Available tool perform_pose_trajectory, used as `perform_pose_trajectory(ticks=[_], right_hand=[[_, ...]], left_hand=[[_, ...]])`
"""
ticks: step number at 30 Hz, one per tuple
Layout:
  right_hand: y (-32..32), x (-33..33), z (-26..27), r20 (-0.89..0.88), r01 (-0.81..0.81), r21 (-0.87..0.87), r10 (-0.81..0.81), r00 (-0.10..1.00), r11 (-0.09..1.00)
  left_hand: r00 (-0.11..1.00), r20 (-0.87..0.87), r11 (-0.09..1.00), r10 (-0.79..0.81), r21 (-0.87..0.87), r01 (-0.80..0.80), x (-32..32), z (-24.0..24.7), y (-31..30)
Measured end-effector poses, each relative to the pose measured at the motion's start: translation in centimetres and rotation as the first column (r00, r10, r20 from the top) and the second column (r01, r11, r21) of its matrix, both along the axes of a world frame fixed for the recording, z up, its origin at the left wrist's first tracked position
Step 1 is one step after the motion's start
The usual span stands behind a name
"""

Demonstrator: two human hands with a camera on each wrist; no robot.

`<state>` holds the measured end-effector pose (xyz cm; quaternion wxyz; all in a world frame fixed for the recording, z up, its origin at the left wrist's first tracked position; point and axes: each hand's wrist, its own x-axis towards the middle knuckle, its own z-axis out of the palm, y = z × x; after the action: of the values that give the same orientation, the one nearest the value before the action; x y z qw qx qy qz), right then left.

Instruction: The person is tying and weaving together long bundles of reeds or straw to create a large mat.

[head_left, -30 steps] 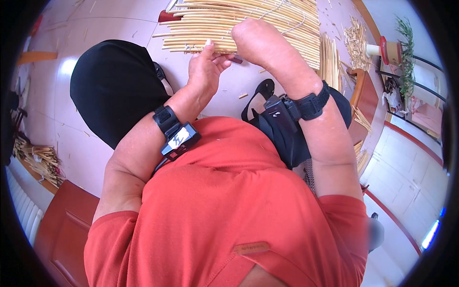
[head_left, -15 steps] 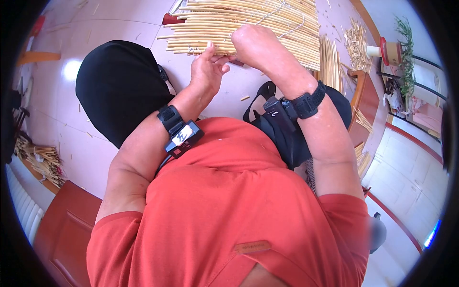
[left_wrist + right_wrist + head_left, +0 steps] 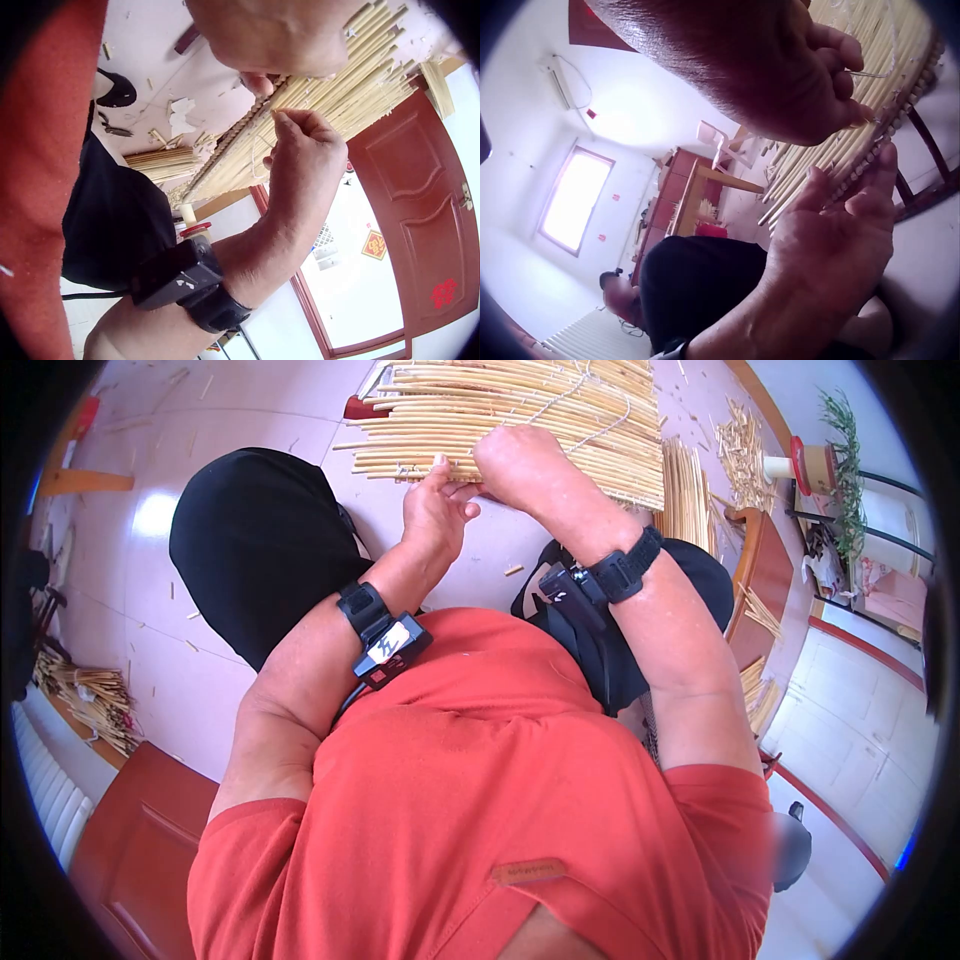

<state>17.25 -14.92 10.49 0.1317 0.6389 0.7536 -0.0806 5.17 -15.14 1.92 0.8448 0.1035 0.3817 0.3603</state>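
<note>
A mat of pale reed stalks (image 3: pixel 450 410) lies before me, with white cord (image 3: pixel 891 45) looping over it. Along its near side runs a knotted, braid-like edge (image 3: pixel 225 146). My left hand (image 3: pixel 435 520) pinches this border, thumb on top and fingers beneath, as the right wrist view shows. Just to the right, my right hand (image 3: pixel 522 468) bends over the mat with curled fingers. In the right wrist view its fingertips pinch right at the edge, and the white cord runs from between its fingers. A cord loop also hangs near it in the left wrist view.
Loose reeds (image 3: pixel 690 485) lie right of the mat, with a reed pile (image 3: pixel 742 450) and a spool-like object (image 3: pixel 805 465) beyond. Another reed bundle (image 3: pixel 95 705) is at far left. A red-brown chair (image 3: pixel 140 840) stands behind left; reed scraps litter the floor.
The mat and both hands sit slightly lower in the head view. My right hand has come a little left, closer to my left hand, which keeps its hold on the edge.
</note>
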Motion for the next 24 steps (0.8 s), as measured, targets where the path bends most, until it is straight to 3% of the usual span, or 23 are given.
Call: perform_pose_trajectory(ticks=[2, 3, 4, 5, 6, 8, 9, 11, 13, 15, 17, 19, 21, 23, 24], right_hand=[[-0.5, 0.4, 1.2, -0.070, 0.193, -0.120, -0.202, 0.977, 0.974], [-1.4, 0.6, 2.0, -0.066, 0.188, -0.109, -0.195, 0.978, 0.976], [-3.2, 0.8, 2.8, -0.179, 0.219, 0.169, -0.189, 0.966, 0.961], [-4.2, 1.1, 3.0, -0.286, 0.266, 0.425, -0.150, 0.946, 0.865], [-4.5, 1.6, 2.4, -0.284, 0.262, 0.432, -0.146, 0.948, 0.863], [-5.5, 2.3, 0.7, -0.118, 0.261, 0.652, -0.245, 0.962, 0.712], [-5.6, 2.9, 0.3, -0.115, 0.267, 0.660, -0.257, 0.960, 0.702], [-4.6, 4.7, 0.5, -0.286, 0.307, 0.648, -0.151, 0.946, 0.697], [-3.6, 5.5, 3.0, -0.249, 0.257, 0.736, -0.102, 0.963, 0.627], [-3.6, 5.7, 6.9, -0.348, 0.324, 0.728, -0.082, 0.934, 0.604], [-3.5, 6.1, 10.4, -0.320, 0.295, 0.810, -0.039, 0.947, 0.507], [-4.4, 6.0, 14.0, -0.610, 0.575, 0.717, -0.044, 0.791, 0.393], [-5.7, 6.1, 17.1, -0.588, 0.579, 0.758, -0.069, 0.806, 0.301], [-7.0, 5.8, 19.6, -0.811, 0.790, 0.571, 0.004, 0.585, 0.222], [-7.5, 5.8, 20.0, -0.873, 0.844, 0.485, 0.084, 0.479, 0.227]], left_hand=[[1.000, -0.021, 1.000, 0.012, 0.021, -0.011, 0.0, 1.1, 0.2], [0.999, -0.041, 0.995, -0.011, 0.103, 0.016, -0.3, 2.0, 0.7], [0.997, -0.064, 0.982, -0.033, 0.182, 0.044, -0.6, 2.9, 1.2], [0.998, -0.061, 0.981, -0.030, 0.188, 0.041, -0.9, 4.0, 1.5], [0.991, -0.132, 0.966, -0.031, 0.251, 0.063, -1.1, 5.2, 1.9], [0.968, -0.247, 0.922, -0.046, 0.363, 0.136, -1.4, 7.1, 2.2], [0.968, -0.243, 0.916, -0.057, 0.372, 0.147, -1.4, 7.7, 2.0], [0.947, -0.309, 0.853, -0.091, 0.467, 0.235, -1.2, 9.2, 1.9], [0.969, -0.234, 0.823, -0.083, 0.532, 0.199, -0.9, 10.8, 1.5], [0.954, -0.284, 0.671, -0.100, 0.688, 0.275, -0.8, 10.7, 1.9], [0.928, -0.364, 0.587, -0.078, 0.736, 0.338, 0.1, 10.3, 1.7], [0.852, -0.451, 0.527, -0.264, 0.673, 0.519, 0.8, 9.4, 1.9], [0.883, -0.370, 0.540, -0.289, 0.698, 0.470, 1.9, 8.5, 1.0], [0.813, -0.531, 0.409, -0.241, 0.704, 0.581, 2.5, 9.1, 1.0], [0.815, -0.517, 0.440, -0.261, 0.688, 0.577, 2.7, 8.1, 1.3]])
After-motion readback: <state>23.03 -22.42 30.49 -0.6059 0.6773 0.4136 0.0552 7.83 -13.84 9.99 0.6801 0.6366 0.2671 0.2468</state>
